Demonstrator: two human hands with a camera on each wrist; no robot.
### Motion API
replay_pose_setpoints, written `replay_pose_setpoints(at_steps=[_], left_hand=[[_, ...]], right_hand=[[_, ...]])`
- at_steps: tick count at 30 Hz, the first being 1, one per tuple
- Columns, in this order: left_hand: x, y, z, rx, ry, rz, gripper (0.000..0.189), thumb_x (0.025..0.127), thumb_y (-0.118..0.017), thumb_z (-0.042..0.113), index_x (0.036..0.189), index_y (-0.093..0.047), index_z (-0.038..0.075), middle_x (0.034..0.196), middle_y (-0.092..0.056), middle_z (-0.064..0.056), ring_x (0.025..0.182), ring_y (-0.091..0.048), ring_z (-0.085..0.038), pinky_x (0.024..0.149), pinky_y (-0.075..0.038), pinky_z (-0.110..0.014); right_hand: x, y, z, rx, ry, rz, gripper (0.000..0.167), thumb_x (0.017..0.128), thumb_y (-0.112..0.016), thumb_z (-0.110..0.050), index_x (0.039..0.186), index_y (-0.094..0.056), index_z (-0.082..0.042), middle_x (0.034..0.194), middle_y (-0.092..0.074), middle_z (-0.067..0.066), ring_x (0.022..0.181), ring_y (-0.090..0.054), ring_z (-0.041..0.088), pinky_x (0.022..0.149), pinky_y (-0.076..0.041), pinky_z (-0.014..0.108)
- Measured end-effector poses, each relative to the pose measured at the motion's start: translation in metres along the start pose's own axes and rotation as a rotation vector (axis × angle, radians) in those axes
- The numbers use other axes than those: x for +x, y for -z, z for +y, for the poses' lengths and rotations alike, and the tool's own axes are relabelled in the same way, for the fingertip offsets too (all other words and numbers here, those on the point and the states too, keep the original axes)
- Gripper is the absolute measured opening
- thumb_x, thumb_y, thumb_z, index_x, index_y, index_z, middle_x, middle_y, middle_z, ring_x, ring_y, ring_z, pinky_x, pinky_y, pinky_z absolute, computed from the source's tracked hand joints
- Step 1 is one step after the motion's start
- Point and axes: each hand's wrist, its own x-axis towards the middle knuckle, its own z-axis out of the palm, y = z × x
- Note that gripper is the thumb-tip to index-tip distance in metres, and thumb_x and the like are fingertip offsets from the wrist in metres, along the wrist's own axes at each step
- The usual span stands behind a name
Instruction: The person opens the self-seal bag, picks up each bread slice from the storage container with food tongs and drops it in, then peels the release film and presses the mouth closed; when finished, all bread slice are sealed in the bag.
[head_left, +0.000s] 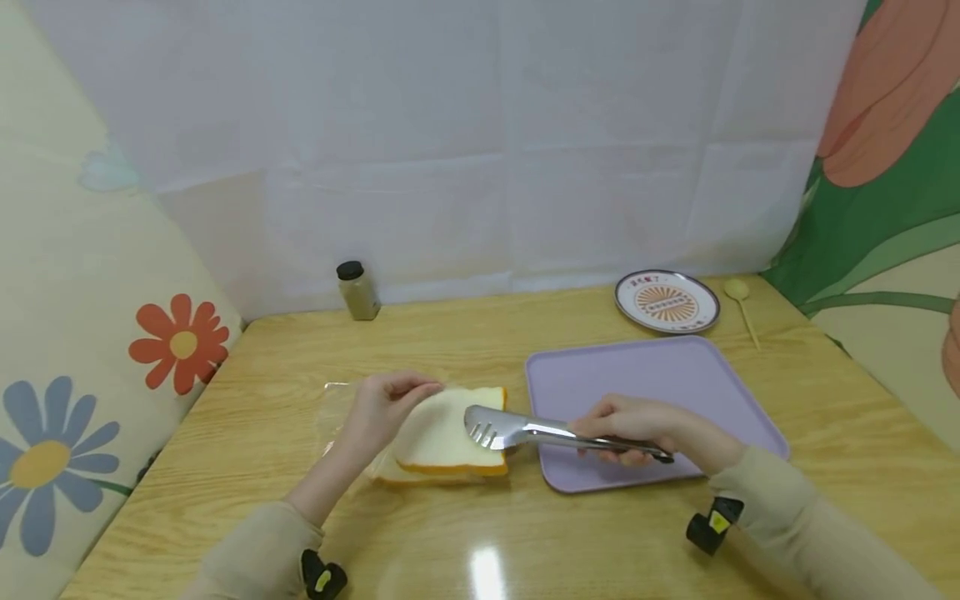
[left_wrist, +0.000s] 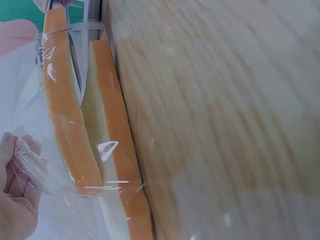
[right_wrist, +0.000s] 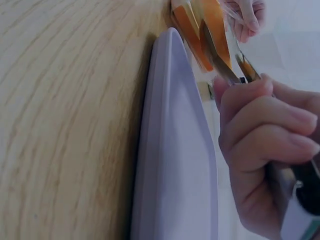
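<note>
My left hand pinches the edge of a clear plastic bag, thumb against fingers. Inside the bag's mouth are two slices of bread, one above the other. The upper slice is raised and tilted off the lower slice, with a gap between them in the left wrist view. My right hand grips metal tongs by the handles. One slotted tong end lies over the upper slice's top face; the other reaches underneath, so the slice sits between them.
A lilac tray lies under my right hand, just right of the bread. Behind it are a patterned plate and a yellow spoon. A black-lidded jar stands at the back left, near the white cloth backdrop.
</note>
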Motion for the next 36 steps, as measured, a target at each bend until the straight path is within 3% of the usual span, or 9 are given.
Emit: replay_pose_setpoints(at_steps=[5,8,14,19,23,29,36], left_hand=[[-0.002,-0.003,0.001,0.022,0.010,-0.030,0.006,0.083,-0.070,0.008,0.085,-0.075,0.004,0.081,-0.074,-0.009,0.071,-0.068,-0.013,0.060,-0.054,-0.017],[-0.004,-0.005,0.001,0.035,0.032,-0.049,0.006,0.083,-0.071,0.008,0.085,-0.075,0.006,0.081,-0.074,-0.008,0.069,-0.064,-0.006,0.058,-0.053,-0.017],[-0.009,-0.006,0.002,0.013,0.134,-0.057,0.006,0.083,-0.071,0.011,0.085,-0.076,0.007,0.080,-0.074,-0.008,0.064,-0.059,-0.001,0.055,-0.050,-0.017],[-0.010,-0.007,0.005,0.010,0.156,-0.040,0.009,0.084,-0.070,0.012,0.084,-0.075,0.004,0.079,-0.073,-0.011,0.059,-0.055,-0.001,0.051,-0.045,-0.017],[-0.008,-0.005,0.009,0.007,0.184,-0.013,0.012,0.085,-0.070,0.014,0.086,-0.075,0.003,0.080,-0.073,-0.013,0.062,-0.058,-0.008,0.051,-0.045,-0.016],[-0.006,-0.004,0.010,-0.001,0.158,0.012,0.010,0.084,-0.070,0.011,0.085,-0.074,0.002,0.081,-0.073,-0.015,0.068,-0.066,-0.018,0.056,-0.050,-0.016],[-0.008,-0.005,0.006,-0.005,0.115,-0.036,0.006,0.082,-0.072,0.011,0.085,-0.075,0.008,0.080,-0.074,-0.007,0.067,-0.063,-0.004,0.058,-0.052,-0.018]], right_hand=[[0.000,-0.005,0.001,-0.045,0.004,0.058,0.043,0.091,-0.060,-0.038,0.088,-0.066,0.005,0.050,-0.049,-0.004,0.034,-0.034,0.003,0.032,-0.028,0.017],[0.001,-0.007,0.002,0.017,0.005,0.051,0.042,0.092,-0.059,-0.036,0.087,-0.065,0.005,0.050,-0.049,-0.004,0.034,-0.034,0.003,0.031,-0.027,0.017],[0.003,-0.006,0.004,0.138,0.017,-0.018,0.037,0.094,-0.056,-0.033,0.086,-0.064,0.003,0.049,-0.048,-0.004,0.033,-0.033,0.002,0.031,-0.027,0.016],[0.006,-0.007,-0.001,0.064,-0.007,0.006,0.036,0.093,-0.058,-0.032,0.084,-0.065,0.002,0.048,-0.048,-0.004,0.032,-0.034,0.003,0.031,-0.027,0.016],[0.008,-0.010,-0.008,-0.043,-0.019,0.063,0.038,0.091,-0.060,-0.034,0.081,-0.066,0.003,0.047,-0.046,-0.003,0.032,-0.032,0.004,0.030,-0.026,0.018],[0.007,-0.011,-0.015,-0.113,-0.009,0.095,0.040,0.091,-0.061,-0.034,0.081,-0.066,0.004,0.046,-0.046,-0.003,0.031,-0.031,0.004,0.031,-0.025,0.019],[0.005,-0.006,-0.013,0.019,0.015,0.010,0.043,0.093,-0.058,-0.031,0.091,-0.063,0.011,0.048,-0.048,-0.004,0.032,-0.033,0.004,0.031,-0.026,0.018]])
